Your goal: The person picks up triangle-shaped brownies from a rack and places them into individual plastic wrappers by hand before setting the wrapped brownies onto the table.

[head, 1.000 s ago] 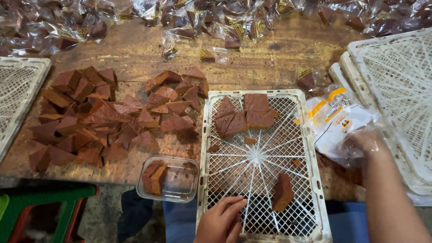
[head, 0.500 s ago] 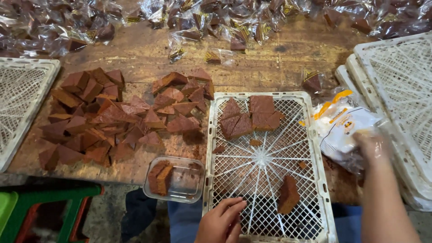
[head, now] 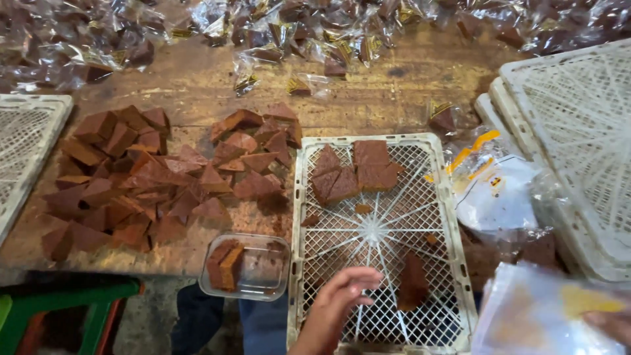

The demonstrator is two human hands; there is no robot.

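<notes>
Two hands work over a white lattice tray (head: 378,230) on a worn wooden surface (head: 197,85). The left hand (head: 338,299) rests on the tray's mesh, fingers loosely spread and holding nothing, just beside a lone brown wedge (head: 413,283). The right hand (head: 608,322), mostly cut off at the frame's edge, has come in from the stack of bags half a second ago and now lifts a clear plastic bag (head: 539,315) close to the camera; its grip cannot be made out. More brown slabs (head: 358,167) lie at the tray's far end, a heap of cut pieces (head: 144,177) to the left. The small clear tub (head: 246,266) stays put.
</notes>
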